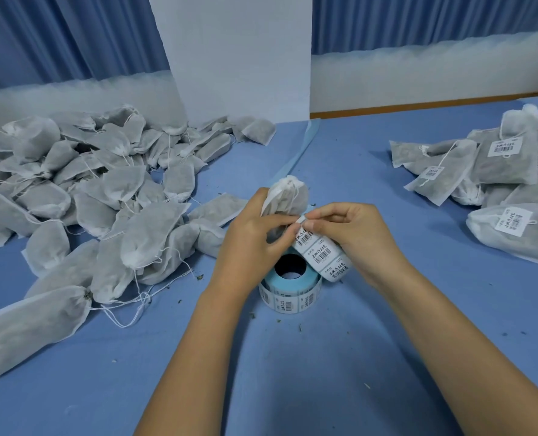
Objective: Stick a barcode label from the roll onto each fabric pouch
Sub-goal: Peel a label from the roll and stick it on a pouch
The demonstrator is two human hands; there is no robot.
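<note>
Small packing/labelling workroom. Long work table (324,372) w/ blue cloth. Bulk stock on it: big heap of unlabelled fabric pouches (88,190) on left, stack of labelled pouches (510,165) on right, barcode label roll (288,302) standing betw. them, dark crumbs (200,277) scattered on the cloth. Behind: blue curtains (57,36) & a white pillar (236,58), plain walls.
</note>
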